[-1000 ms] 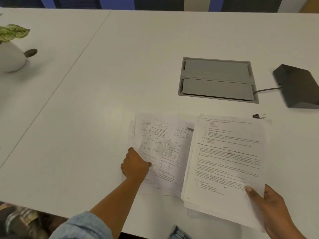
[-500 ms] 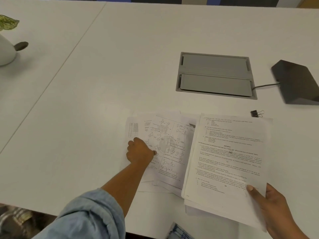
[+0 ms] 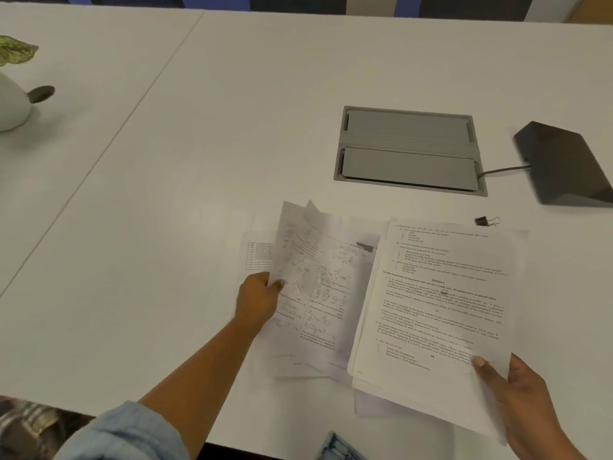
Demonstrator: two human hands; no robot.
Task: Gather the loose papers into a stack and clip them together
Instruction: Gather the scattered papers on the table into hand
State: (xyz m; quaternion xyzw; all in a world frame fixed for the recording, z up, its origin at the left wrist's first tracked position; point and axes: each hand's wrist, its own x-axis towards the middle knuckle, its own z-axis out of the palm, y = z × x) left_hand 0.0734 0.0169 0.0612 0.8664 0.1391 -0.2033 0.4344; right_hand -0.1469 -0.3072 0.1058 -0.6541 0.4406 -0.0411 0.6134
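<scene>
Printed white papers lie near the front edge of the white table (image 3: 232,144). My right hand (image 3: 520,403) grips the lower right corner of a stack of text pages (image 3: 441,303), raised off the table. My left hand (image 3: 258,298) pinches the left edge of sheets with chemistry diagrams (image 3: 315,287), whose top edge curls upward. More loose sheets (image 3: 257,257) lie flat beneath them. A small black binder clip (image 3: 486,221) rests on the table just beyond the stack's top right corner, untouched.
A grey cable hatch (image 3: 409,151) is set into the table behind the papers. A black wedge-shaped device (image 3: 564,164) with a cord sits at the right. A white plant pot (image 3: 10,104) stands at the far left. A seam runs diagonally across the table.
My left hand went from pressing flat on the diagram sheets to pinching their left edge and lifting them, so their top curls up. My right hand keeps holding the text stack.
</scene>
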